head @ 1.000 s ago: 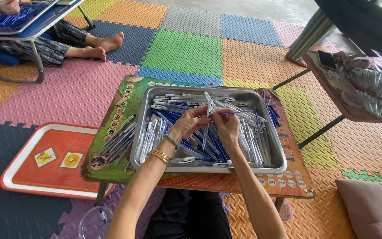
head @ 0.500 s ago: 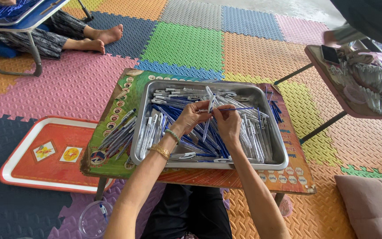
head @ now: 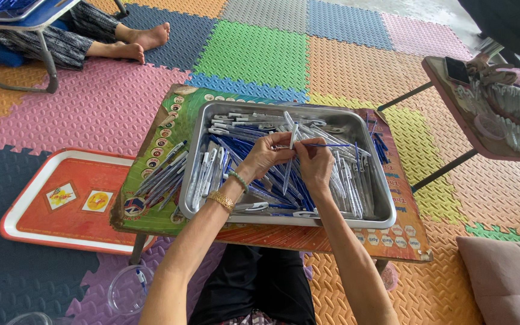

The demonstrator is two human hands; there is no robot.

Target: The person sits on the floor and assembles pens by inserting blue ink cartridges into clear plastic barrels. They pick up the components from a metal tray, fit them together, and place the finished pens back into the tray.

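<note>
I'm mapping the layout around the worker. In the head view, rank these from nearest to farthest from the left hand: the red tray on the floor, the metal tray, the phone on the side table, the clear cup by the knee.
1. Metal tray: directly under the left hand.
2. Clear cup: lower left, on the floor.
3. Red tray: far left, on the mat.
4. Phone: upper right, on the side table.

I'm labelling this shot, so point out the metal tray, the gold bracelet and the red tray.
metal tray (head: 386,210): head view, right rim.
gold bracelet (head: 221,200): head view, band across the left wrist.
red tray (head: 25,207): head view, bare red surface near its left edge.
</note>
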